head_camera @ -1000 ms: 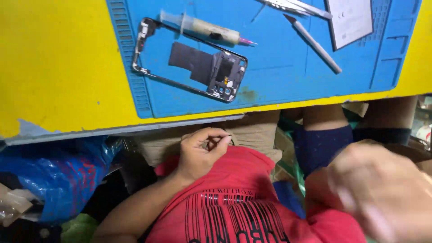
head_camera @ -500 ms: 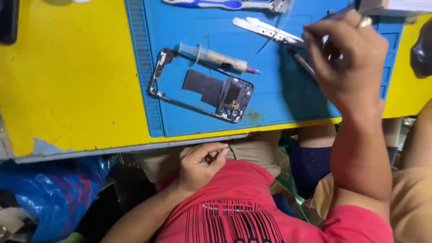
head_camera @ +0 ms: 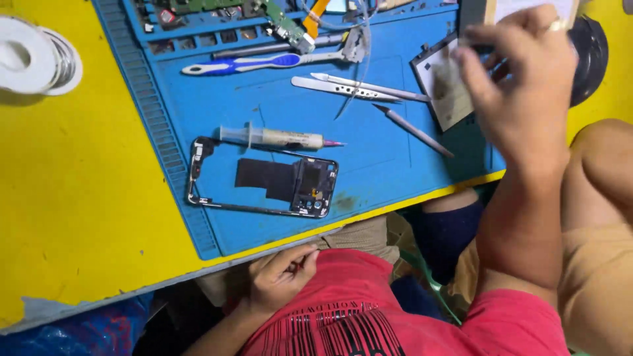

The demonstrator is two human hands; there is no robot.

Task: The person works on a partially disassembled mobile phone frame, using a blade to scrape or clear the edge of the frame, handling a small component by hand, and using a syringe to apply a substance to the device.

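My left hand (head_camera: pixel 277 280) rests in my lap below the table edge, against my red shirt, with thumb and fingers pinched on a small thin item that is too tiny to identify. My right hand (head_camera: pixel 521 86) is raised over the right end of the blue work mat (head_camera: pixel 369 171). Its blurred fingers are curled above a flat rectangular phone part (head_camera: pixel 438 82), and whether it grips anything is unclear. A bare phone frame (head_camera: pixel 264 178) lies on the mat's near left part, with a syringe (head_camera: pixel 277 138) just behind it.
On the mat lie a blue and white toothbrush (head_camera: pixel 257 62), metal tweezers (head_camera: pixel 356 86), a thin pointed tool (head_camera: pixel 415 130) and circuit boards (head_camera: pixel 277 16) at the back. A solder spool (head_camera: pixel 33 56) sits on the yellow table (head_camera: pixel 79 217). A dark round object (head_camera: pixel 590 53) lies far right.
My right hand rose from my lap to the mat and then moved to its right end. The left hand stayed in my lap. The view shifted closer.
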